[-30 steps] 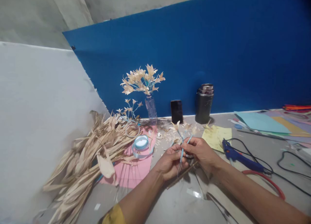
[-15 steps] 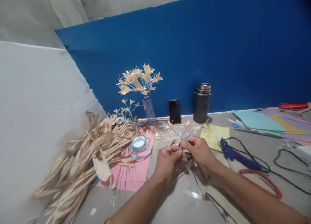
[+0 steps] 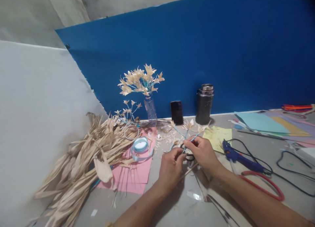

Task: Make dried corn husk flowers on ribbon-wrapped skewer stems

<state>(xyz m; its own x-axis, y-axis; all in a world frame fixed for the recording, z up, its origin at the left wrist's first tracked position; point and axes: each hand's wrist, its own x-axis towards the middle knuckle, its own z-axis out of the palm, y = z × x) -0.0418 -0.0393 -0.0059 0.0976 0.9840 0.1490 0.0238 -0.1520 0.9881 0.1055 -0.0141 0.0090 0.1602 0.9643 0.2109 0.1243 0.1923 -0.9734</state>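
Observation:
Between my two hands is a small spray of corn husk flowers (image 3: pixel 189 124) on stems wrapped in light blue tape. My left hand (image 3: pixel 171 168) pinches the lower end of the joined stem. Just above it, my right hand (image 3: pixel 200 151) grips the stem where the branches meet, fingers closed. The flower heads point up and away from me. Behind the fingers, black scissor-like handles (image 3: pixel 190 157) lie on the table, partly hidden. A roll of light blue tape (image 3: pixel 141 145) lies left of my hands on pink paper (image 3: pixel 137 177).
Dried corn husks (image 3: pixel 73 174) heap at the left. Finished flowers (image 3: pixel 141 79) stand in a clear bottle (image 3: pixel 150 110), beside a phone (image 3: pixel 177 113) and a dark flask (image 3: pixel 205 104). At right lie a blue glue gun (image 3: pixel 242 158), its cord, a red-handled tool (image 3: pixel 265 182) and coloured paper (image 3: pixel 263 123).
My left hand has turned a little, its fingers curling more around the stem end. The flower spray has tilted slightly to the right; my right hand stays nearly in place.

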